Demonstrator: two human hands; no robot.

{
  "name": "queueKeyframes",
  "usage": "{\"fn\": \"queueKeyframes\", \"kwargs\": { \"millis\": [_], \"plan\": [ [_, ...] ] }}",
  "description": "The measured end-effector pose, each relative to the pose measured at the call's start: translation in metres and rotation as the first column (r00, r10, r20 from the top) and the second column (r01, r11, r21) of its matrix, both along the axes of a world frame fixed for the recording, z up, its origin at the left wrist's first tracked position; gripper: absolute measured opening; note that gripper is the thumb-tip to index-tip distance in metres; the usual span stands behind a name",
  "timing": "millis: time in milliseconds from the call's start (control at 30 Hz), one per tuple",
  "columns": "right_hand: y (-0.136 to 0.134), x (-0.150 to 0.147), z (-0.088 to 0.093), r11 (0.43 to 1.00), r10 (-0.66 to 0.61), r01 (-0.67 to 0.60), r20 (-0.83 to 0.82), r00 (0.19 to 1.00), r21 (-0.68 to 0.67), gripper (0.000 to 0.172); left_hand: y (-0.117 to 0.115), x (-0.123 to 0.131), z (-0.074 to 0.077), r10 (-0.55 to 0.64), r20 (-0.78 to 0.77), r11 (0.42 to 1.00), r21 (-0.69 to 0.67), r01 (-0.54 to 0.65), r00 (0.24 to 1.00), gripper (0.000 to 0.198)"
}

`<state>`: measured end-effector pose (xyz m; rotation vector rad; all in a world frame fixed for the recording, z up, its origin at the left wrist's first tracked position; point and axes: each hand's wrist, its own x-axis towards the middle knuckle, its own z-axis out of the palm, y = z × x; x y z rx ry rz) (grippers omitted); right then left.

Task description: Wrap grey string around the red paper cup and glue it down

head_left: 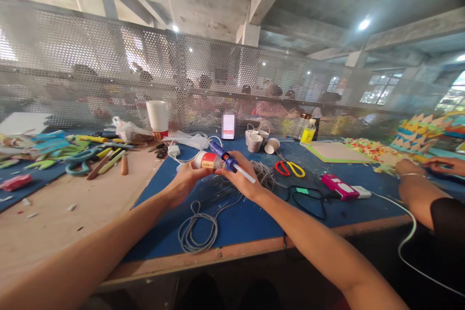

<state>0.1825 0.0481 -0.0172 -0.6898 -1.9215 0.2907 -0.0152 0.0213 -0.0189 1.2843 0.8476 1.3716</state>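
Observation:
My left hand is closed around a white paper cup with a red band, tilted on its side. In my right hand is a blue hot glue gun, with a whitish glue stick poking out of its rear toward me. The gun lies across the cup's right end; my fingers hide whether its nozzle touches the cup. A loose coil of grey cord rests on the blue mat below my hands. More tangled grey cord lies just behind my right wrist.
Stacked paper cups, scissors, small cups, a propped phone and a yellow-labelled bottle stand around. A pink box joins a white cable. Tools lie left. Another person's arm reaches in at right.

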Motion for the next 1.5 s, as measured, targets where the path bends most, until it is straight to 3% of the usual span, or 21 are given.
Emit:
{"fn": "queueKeyframes", "kwargs": {
  "millis": [567, 967, 1500],
  "plan": [
    [0.0014, -0.0002, -0.0022, 1.000, -0.012, 0.012, 0.024, 1.000, 0.010, 0.034, -0.0071, 0.0030, 0.0052, -0.017, 0.019, 1.000, -0.020, 0.017, 1.000, 0.027],
    [0.0026, 0.0000, -0.0039, 1.000, -0.022, 0.022, 0.031, 0.999, 0.013, 0.033, -0.0037, 0.0000, 0.0000, -0.034, 0.027, 0.999, -0.028, 0.035, 0.999, 0.024],
    [-0.0025, 0.0020, 0.0055, 1.000, -0.013, 0.013, -0.001, 1.000, -0.025, 0.030, -0.0042, -0.0011, -0.0006, -0.068, 0.021, 0.998, -0.006, 0.068, 0.997, 0.022]
  ]
}}
